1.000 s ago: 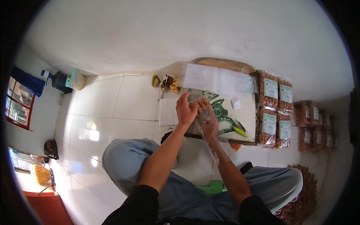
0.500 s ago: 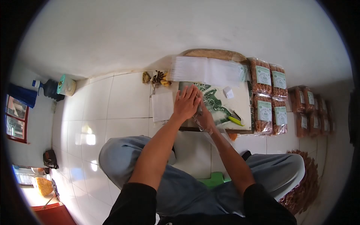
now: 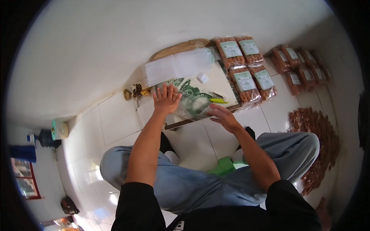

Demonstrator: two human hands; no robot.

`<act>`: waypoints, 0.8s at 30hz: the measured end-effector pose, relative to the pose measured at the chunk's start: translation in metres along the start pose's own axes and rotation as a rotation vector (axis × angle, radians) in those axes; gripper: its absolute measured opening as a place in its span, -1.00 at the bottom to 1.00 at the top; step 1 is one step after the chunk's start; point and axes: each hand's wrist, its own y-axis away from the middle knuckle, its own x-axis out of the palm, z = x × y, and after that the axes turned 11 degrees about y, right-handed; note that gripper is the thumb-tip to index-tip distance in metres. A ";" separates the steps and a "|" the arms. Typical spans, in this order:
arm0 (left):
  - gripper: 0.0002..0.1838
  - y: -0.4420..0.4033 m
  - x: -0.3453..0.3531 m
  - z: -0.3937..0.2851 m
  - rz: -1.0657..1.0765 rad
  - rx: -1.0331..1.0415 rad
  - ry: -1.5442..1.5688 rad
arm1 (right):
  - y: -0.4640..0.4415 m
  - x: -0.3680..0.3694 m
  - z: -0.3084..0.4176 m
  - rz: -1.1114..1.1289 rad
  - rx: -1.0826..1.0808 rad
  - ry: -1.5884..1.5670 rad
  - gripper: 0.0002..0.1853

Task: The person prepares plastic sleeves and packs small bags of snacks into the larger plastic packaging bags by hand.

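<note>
A clear plastic bag (image 3: 189,104) lies flat across the front of a low table (image 3: 221,81) with a green-patterned top. My left hand (image 3: 166,101) rests palm down on the bag's left end, its fingers spread. At the bag's right end is my right hand (image 3: 224,116), fingers stretched out and slightly apart; its thumb side is partly hidden. Just beyond the right fingertips lies a yellow-green handled tool (image 3: 218,101), perhaps a stapler. A small folded white paper (image 3: 202,77) sits farther back on the table.
Flat clear sleeves (image 3: 160,71) lie along the table's back edge, before a curved wooden piece (image 3: 181,48). Labelled packs of reddish-brown pieces (image 3: 244,81) stand at right, with more packs (image 3: 304,75) beyond. A loose reddish-brown pile (image 3: 314,138) covers floor at right. Bananas (image 3: 145,91) lie at left.
My hands, close together before, have moved apart, left hand to the left and right hand to the right. The plastic bag is now spread between them. The camera view has tilted and shifted.
</note>
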 end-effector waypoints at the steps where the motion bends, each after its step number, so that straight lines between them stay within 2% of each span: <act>1: -0.15 0.000 -0.001 -0.003 0.009 -0.027 0.016 | 0.005 -0.009 -0.008 -0.116 -0.018 -0.088 -0.45; 2: -0.14 0.001 -0.003 -0.004 0.017 -0.059 0.031 | 0.011 -0.022 -0.011 -0.130 -0.031 -0.094 -0.45; 4: -0.11 0.000 0.003 -0.001 -0.010 -0.031 0.041 | 0.023 -0.037 -0.008 -0.080 -0.018 -0.484 -0.53; 6: 0.04 -0.005 0.009 0.003 -0.174 0.047 0.073 | 0.029 -0.029 -0.011 -0.114 0.002 -0.490 -0.52; 7: 0.04 -0.002 0.007 0.011 -0.177 0.052 0.064 | 0.029 -0.021 -0.019 -0.201 -0.050 -0.204 -0.52; 9: 0.25 0.005 0.001 0.023 -0.209 0.680 0.026 | 0.025 -0.005 -0.029 -0.367 -0.217 0.339 -0.61; 10: 0.25 0.010 -0.001 0.024 -0.204 0.688 0.018 | 0.026 0.004 -0.032 -0.375 -0.219 0.331 -0.61; 12: 0.35 0.016 -0.002 0.019 -0.238 0.725 -0.004 | 0.029 0.014 -0.031 -0.530 -0.249 0.596 -0.68; 13: 0.35 0.013 0.002 0.021 -0.230 0.745 -0.005 | 0.035 0.016 -0.020 -0.465 -0.216 0.532 -0.77; 14: 0.34 0.009 0.008 0.023 -0.235 0.702 0.002 | 0.038 0.011 -0.019 -0.492 -0.205 0.528 -0.77; 15: 0.33 0.005 0.014 0.025 -0.236 0.661 0.011 | 0.042 0.004 -0.018 -0.460 -0.350 0.730 -0.81; 17: 0.32 -0.001 0.021 0.029 -0.271 0.716 0.012 | 0.058 -0.023 -0.009 -0.394 -0.616 1.155 -0.85; 18: 0.32 -0.004 0.023 0.031 -0.327 0.740 0.004 | 0.065 -0.044 -0.006 -0.409 -0.597 1.163 -0.85; 20: 0.32 -0.005 0.026 0.033 -0.324 0.745 0.015 | 0.084 -0.098 -0.005 -0.149 -0.355 1.556 -0.78; 22: 0.32 -0.004 0.021 0.032 -0.320 0.745 0.022 | 0.102 -0.160 -0.010 -0.144 -0.075 1.697 -0.72; 24: 0.34 0.003 0.011 0.028 -0.298 0.784 0.032 | 0.129 -0.193 0.002 -0.351 0.481 1.782 -0.66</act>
